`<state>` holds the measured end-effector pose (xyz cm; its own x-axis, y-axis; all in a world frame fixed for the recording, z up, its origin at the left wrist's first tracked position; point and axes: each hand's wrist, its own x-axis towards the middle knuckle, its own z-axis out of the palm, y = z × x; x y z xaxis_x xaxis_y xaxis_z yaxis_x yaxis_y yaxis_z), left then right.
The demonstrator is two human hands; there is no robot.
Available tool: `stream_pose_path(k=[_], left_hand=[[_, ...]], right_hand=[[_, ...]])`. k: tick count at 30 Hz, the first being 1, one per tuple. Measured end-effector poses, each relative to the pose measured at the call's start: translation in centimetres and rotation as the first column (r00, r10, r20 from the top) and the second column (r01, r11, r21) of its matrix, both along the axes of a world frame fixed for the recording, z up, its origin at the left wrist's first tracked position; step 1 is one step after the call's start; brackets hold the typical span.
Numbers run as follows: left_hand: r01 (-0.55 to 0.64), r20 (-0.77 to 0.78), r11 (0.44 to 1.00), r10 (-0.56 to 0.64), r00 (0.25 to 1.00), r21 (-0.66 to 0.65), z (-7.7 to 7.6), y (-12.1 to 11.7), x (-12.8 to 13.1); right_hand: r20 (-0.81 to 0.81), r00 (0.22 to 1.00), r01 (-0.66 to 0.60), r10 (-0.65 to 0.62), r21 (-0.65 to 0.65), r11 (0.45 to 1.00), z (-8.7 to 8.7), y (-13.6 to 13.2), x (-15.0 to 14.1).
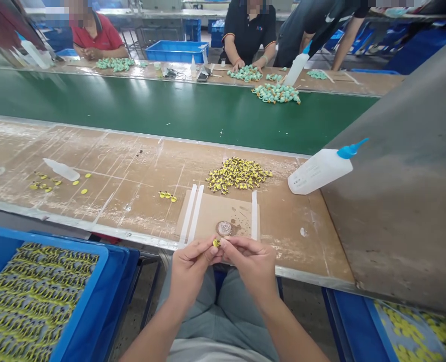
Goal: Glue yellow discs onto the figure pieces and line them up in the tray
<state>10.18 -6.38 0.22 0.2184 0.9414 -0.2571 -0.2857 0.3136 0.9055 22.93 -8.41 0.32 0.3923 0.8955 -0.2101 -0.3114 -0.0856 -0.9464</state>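
Over the near table edge, my left hand (193, 262) pinches a small round yellow piece (215, 243) between thumb and fingertips. My right hand (252, 259) meets it from the other side, its thumb and fingers closed at the piece's dark right edge. Exactly what lies under the right fingertips is hidden. Just beyond the hands, a small round dish (225, 229) with clear, shiny content sits on a taped cardboard sheet (207, 208). Behind that sheet lies a heap of small yellow-and-black parts (240, 174). Left of it are several assembled yellow pieces (167, 196) in a short row.
A white bottle with blue nozzle (317, 171) leans by a metal panel (404, 166) on the right. Yellow discs (84, 191) and a clear bottle (62, 169) lie left. Blue bins (105, 261) flank me. Past the green belt (151, 110), people handle mint-coloured pieces (247, 73).
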Motion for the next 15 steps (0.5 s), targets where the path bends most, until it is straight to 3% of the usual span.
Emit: stream_pose_path(k=[9, 15], left_hand=[[-0.026, -0.062, 0.996, 0.031, 0.998, 0.08, -0.5, 0.4, -3.8], [-0.108, -0.136, 0.99, 0.12, 0.983, 0.092, -0.8, 0.9, -6.9]], right_hand=[[-0.025, 1.0, -0.014, 0.013, -0.04, 0.999, -0.7, 1.0, -3.4], [-0.079, 0.995, -0.073, 0.066, -0.092, 0.993, -1.3, 2.7, -6.8]])
